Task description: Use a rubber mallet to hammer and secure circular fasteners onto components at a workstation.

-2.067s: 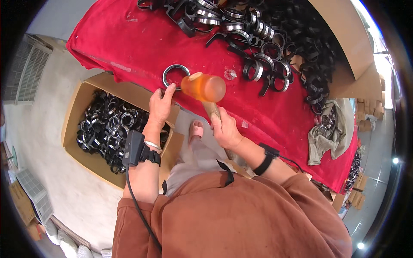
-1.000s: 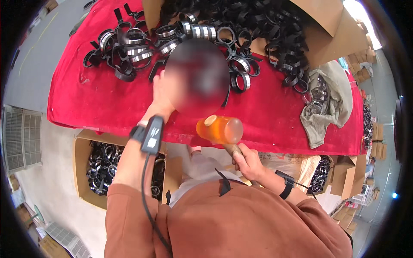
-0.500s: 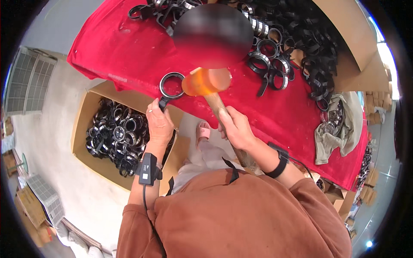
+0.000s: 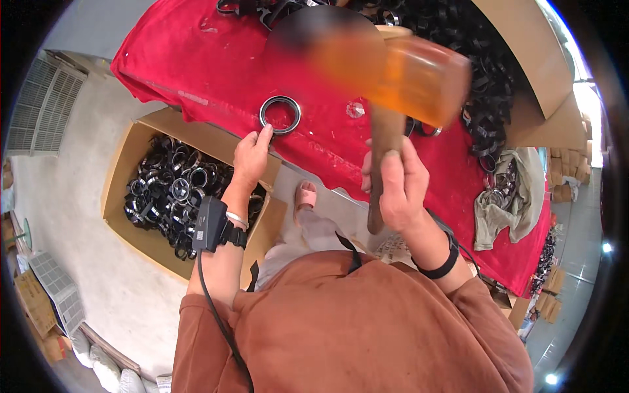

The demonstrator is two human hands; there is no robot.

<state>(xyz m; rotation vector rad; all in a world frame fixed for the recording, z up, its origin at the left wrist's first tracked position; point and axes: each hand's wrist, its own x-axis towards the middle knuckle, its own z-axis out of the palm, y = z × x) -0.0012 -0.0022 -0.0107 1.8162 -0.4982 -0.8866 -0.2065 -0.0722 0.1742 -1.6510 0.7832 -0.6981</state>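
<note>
My left hand (image 4: 251, 156) is closed on the lower edge of a black and silver ring (image 4: 297, 116), with the thumb against it. The ring lies at the near edge of the red-covered table. My right hand (image 4: 401, 187) is wrapped round the wooden handle of a mallet (image 4: 422, 78) with a translucent orange head. The mallet is raised, its head above and to the right of the ring, not touching it. Motion smears the head's left part. The tab seen on the ring earlier is hidden by my fingers, if it is there.
A cardboard box (image 4: 116, 190) full of black and silver rings stands on the floor at the left. Many more black ring pieces (image 4: 488, 98) are heaped at the table's far right, beside cardboard. A grey-green cloth (image 4: 488, 226) with metal rings lies at the right edge.
The mallet has gone from beside the ring up and to the right, with my right hand. The ring and my left hand have shifted slightly right and away.
</note>
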